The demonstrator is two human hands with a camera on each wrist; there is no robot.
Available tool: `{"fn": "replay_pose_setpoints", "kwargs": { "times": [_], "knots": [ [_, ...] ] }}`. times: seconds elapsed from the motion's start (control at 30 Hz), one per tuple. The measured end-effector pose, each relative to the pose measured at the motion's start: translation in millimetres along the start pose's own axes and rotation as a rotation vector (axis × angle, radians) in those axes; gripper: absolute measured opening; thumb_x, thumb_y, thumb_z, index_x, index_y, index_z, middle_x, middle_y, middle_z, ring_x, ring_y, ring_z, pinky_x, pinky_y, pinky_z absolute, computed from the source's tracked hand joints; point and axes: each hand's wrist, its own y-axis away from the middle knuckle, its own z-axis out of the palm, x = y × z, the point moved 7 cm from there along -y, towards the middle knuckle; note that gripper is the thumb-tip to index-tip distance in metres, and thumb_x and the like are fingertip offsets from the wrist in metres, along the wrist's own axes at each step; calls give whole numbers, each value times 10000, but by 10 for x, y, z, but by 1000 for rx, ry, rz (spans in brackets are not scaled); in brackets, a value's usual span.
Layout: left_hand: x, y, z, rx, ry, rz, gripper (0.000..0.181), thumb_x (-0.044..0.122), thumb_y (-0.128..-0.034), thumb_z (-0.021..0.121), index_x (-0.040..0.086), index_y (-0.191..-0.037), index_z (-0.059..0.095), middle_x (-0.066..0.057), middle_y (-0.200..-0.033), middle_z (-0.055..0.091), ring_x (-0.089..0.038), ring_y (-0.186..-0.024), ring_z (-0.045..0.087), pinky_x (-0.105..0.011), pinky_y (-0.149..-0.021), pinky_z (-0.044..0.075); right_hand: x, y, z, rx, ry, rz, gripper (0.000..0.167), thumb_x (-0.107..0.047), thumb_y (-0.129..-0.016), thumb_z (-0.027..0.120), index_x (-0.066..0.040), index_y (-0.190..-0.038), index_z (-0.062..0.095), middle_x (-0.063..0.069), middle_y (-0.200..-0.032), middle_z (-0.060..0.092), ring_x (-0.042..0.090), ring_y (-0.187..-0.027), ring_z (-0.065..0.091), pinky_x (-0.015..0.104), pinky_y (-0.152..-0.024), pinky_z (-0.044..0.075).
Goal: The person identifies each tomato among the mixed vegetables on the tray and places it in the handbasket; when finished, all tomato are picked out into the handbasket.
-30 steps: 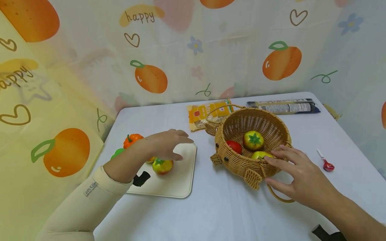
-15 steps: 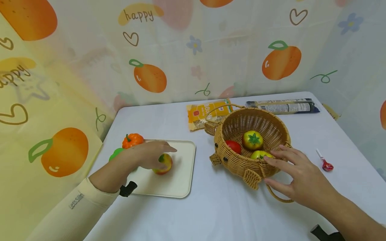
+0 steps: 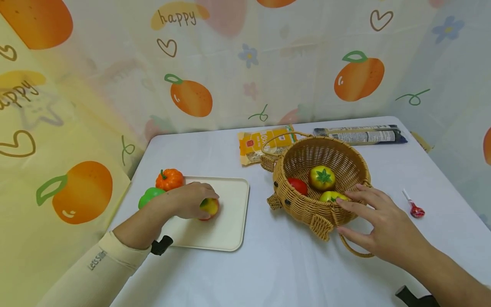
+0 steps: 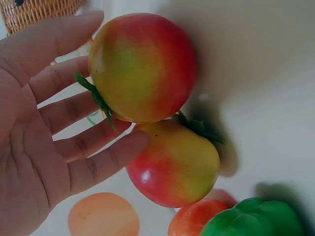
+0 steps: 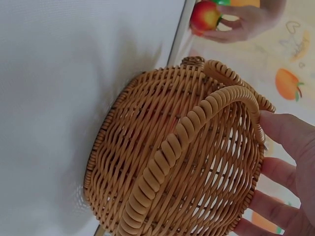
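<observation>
On the cream tray, my left hand holds a red-and-yellow toy fruit from its leafy side, thumb near and fingers behind. In the left wrist view, a second toy fruit with green leaves touches it, beside the little finger. My right hand touches the rim of the woven basket with nearly straight fingers. Inside the basket lie a red toy fruit and two yellow-green ones, one with a star-shaped leaf. The right wrist view shows my thumb by the basket's handle.
An orange toy pumpkin and a green toy pepper sit at the tray's left. Behind the basket lie a yellow food packet and a long dark package. A red lollipop lies at the right.
My left hand has come down and left from above the tray, and its fingers have closed round the toy fruit. My right hand has stayed at the basket's rim.
</observation>
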Motion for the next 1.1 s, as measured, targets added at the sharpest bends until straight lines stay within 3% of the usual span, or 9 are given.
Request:
{"fn": "replay_pose_setpoints", "kwargs": {
  "times": [0.17,0.6,0.7,0.83,0.93,1.1],
  "knots": [
    [-2,-12,7,23,-18,25,500,193,-876,817,160,-1354,675,-50,-1340,626,-236,-1173,562,-428,-1023,526,1,-1,1,-8,3,9,558,-465,-723,902,-229,-1209,763,59,-1232,677,370,-1267,545,631,-870,557],
    [84,-59,-43,14,-10,56,478,146,-874,814,154,-1335,687,-33,-1293,628,-197,-1087,550,-374,-974,526,4,6,2,18,5,2,561,-458,-703,917,-243,-1200,768,54,-1236,687,354,-1282,552,623,-892,549],
    [128,-78,-78,21,-25,73,476,147,-876,812,153,-1336,688,-43,-1302,626,-202,-1100,558,-378,-983,527,11,9,7,25,1,-1,548,-527,-742,879,-244,-1199,769,56,-1234,689,354,-1283,553,625,-893,549],
    [186,-111,-128,15,-25,61,491,152,-883,803,173,-1357,676,-46,-1345,609,-217,-1151,553,-393,-1009,523,17,12,12,30,-11,-3,594,-706,-840,684,-243,-1201,768,71,-1230,689,364,-1279,548,643,-880,548],
    [244,-135,-165,-2,-19,53,508,159,-887,801,185,-1375,662,-50,-1384,590,-236,-1185,538,-408,-1020,521,15,13,11,36,-13,-7,638,-752,-867,587,-243,-1205,767,71,-1229,689,362,-1280,547,642,-879,548],
    [383,-166,-257,4,-34,100,508,178,-890,799,192,-1377,658,-60,-1416,570,-252,-1227,520,-420,-990,527,10,13,4,37,-10,-10,605,-718,-856,654,-234,-1201,768,68,-1232,686,361,-1274,549,632,-875,553]
  ]
}}
